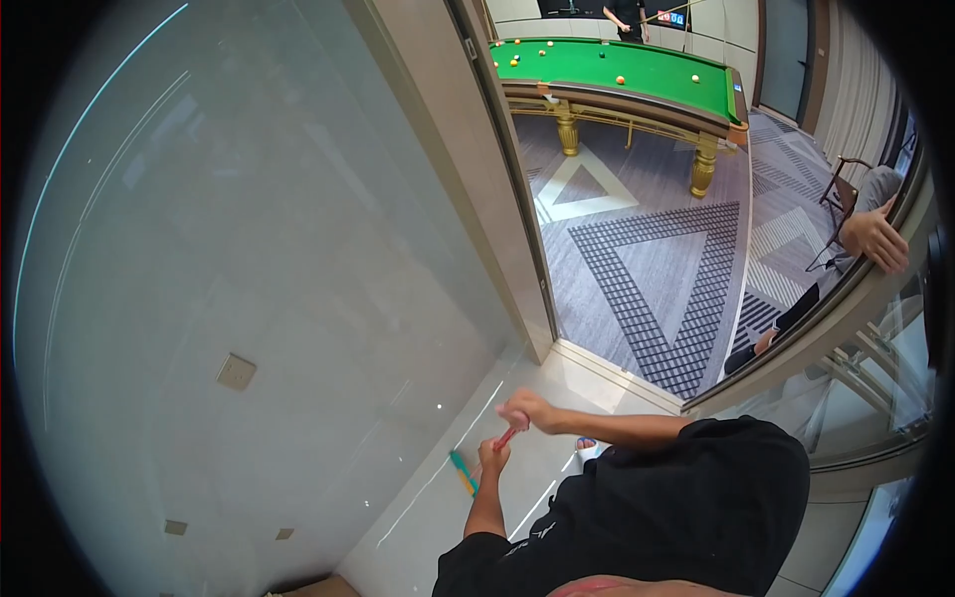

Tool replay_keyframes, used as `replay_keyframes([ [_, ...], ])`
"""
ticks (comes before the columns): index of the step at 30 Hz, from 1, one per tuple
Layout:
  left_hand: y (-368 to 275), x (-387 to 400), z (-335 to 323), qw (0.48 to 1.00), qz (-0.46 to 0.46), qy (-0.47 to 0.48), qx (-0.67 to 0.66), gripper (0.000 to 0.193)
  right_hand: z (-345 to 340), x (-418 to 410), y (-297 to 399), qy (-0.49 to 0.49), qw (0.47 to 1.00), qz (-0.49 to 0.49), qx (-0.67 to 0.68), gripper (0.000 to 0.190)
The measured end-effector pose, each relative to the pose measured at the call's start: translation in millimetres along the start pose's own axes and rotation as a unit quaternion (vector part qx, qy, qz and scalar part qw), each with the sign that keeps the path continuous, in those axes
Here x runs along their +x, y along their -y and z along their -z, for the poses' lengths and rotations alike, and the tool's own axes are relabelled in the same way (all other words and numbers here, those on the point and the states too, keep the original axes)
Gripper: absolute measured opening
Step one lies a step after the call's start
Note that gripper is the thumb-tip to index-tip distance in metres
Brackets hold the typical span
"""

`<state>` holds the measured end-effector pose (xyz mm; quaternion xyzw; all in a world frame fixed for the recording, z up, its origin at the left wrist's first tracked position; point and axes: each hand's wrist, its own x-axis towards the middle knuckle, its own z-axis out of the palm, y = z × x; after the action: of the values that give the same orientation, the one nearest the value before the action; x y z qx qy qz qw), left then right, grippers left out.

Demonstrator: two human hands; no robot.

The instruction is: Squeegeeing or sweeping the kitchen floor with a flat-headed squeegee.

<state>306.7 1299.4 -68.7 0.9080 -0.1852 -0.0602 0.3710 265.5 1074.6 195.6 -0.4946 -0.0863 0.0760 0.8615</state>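
Note:
Both hands are wrapped around the red handle [506, 439] of a broom. My left hand [492, 454] grips it lower in the picture, and my right hand [525, 410] is closed around its upper end. Beyond my left forearm the broom head [462, 472], teal with orange-yellow bristles, rests on the pale tiled floor [425, 530] close to the foot of the wall. My forearm hides part of the broom. A foot in a white slipper [587, 448] shows beside my black shirt.
A glossy grey wall [298, 283] with sockets rises on the left. Past the door frame [477, 186] stand a billiard table [634, 93] with balls and a person [630, 15] holding a cue. At right, a seated person's hand [873, 237] rests at the glass partition's edge. A brown box-like object [321, 587] lies below.

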Motion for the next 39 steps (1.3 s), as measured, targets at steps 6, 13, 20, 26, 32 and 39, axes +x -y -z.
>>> replay_keyframes([
  [6,-175.6,106.8,-10.7,0.967,-0.169,-0.048,-0.184,0.021,20.9,7.1,120.5,-0.020,0.979,0.082,-0.185,0.052],
  [13,-212.6,103.1,-15.5,0.990,-0.132,0.010,-0.057,0.021,44.7,-32.8,179.2,-0.012,0.975,0.211,-0.063,0.055],
  [20,-163.8,51.2,-11.8,0.999,-0.033,-0.026,-0.017,0.028,17.6,-46.5,130.3,-0.366,0.893,0.247,0.085,0.044],
  [26,-222.4,31.7,0.9,0.991,-0.091,-0.058,-0.082,0.026,1.8,-62.0,166.6,-0.289,0.898,0.330,0.039,0.037],
  [32,-201.5,27.4,4.8,0.917,-0.224,0.158,-0.289,0.023,-61.5,-69.5,177.3,-0.021,0.973,0.209,-0.097,0.048],
  [39,-157.1,-7.6,-11.3,0.925,-0.253,0.119,-0.259,0.024,-163.8,-40.5,62.6,-0.096,0.915,0.210,-0.330,0.052],
])
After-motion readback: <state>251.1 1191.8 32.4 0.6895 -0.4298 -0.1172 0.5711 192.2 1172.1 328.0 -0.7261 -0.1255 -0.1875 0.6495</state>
